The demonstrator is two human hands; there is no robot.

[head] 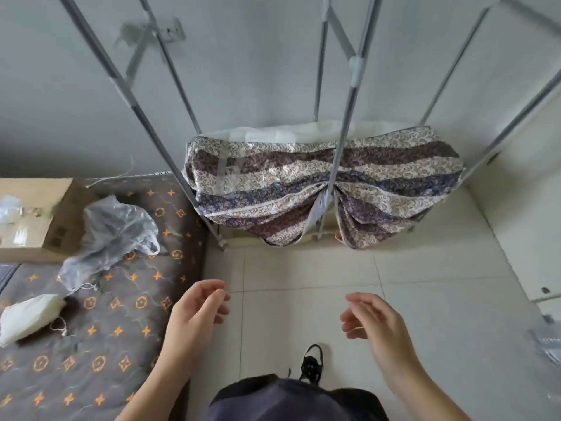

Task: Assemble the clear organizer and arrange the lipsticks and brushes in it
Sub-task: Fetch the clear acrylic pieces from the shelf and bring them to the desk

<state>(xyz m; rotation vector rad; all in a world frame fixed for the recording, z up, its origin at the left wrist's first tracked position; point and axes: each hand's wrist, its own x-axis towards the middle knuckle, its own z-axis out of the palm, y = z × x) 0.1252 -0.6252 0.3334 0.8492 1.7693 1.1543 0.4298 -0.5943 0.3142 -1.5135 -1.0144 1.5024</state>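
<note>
A cardboard box (36, 217) sits at the far left on the patterned mattress (100, 323), with clear plastic pieces (15, 214) showing in its open top. Lipsticks and brushes are not visible. My left hand (197, 308) hovers over the tiled floor beside the mattress edge, its fingers loosely curled and holding nothing. My right hand (367, 317) hovers about a hand's width to the right, also loosely curled and empty. Both hands are well away from the box.
A crumpled clear plastic bag (112, 232) and a white pouch (27, 317) lie on the mattress. A metal-pole rack (343, 123) with floral fabric (321, 189) bunched at its base stands ahead against the grey wall. My dark shoe (312, 360) is on the pale tile floor (303, 268).
</note>
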